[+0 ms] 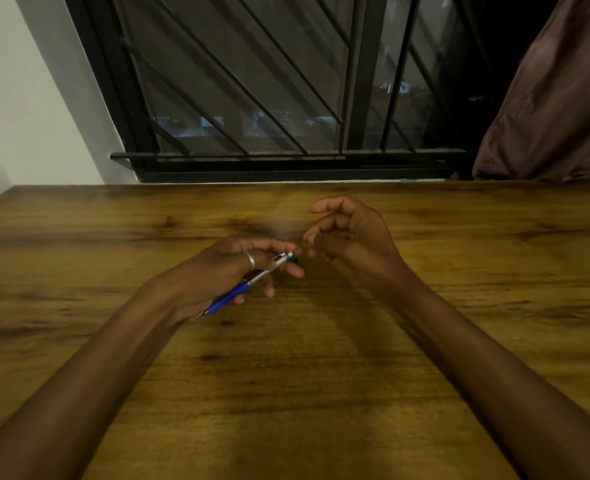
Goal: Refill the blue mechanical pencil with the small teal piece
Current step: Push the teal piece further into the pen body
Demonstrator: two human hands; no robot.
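My left hand (pixel 224 268) grips the blue mechanical pencil (pixel 243 287), which has a blue lower barrel and a silver upper part. Its tip points down-left toward my wrist and its cap end points up-right. A small dark teal piece (pixel 295 260) shows just past the cap end, beside my left fingertips; whether it touches the pencil I cannot tell. My right hand (pixel 347 230) hovers a little to the right of the cap end, fingers loosely curled and apart, with nothing visible in them.
The brown wooden table (pixel 321 375) fills the lower view. Behind its far edge stands a black barred window (pixel 269 98). A brownish curtain (pixel 556 98) hangs at the far right, a white wall (pixel 20 98) at the left.
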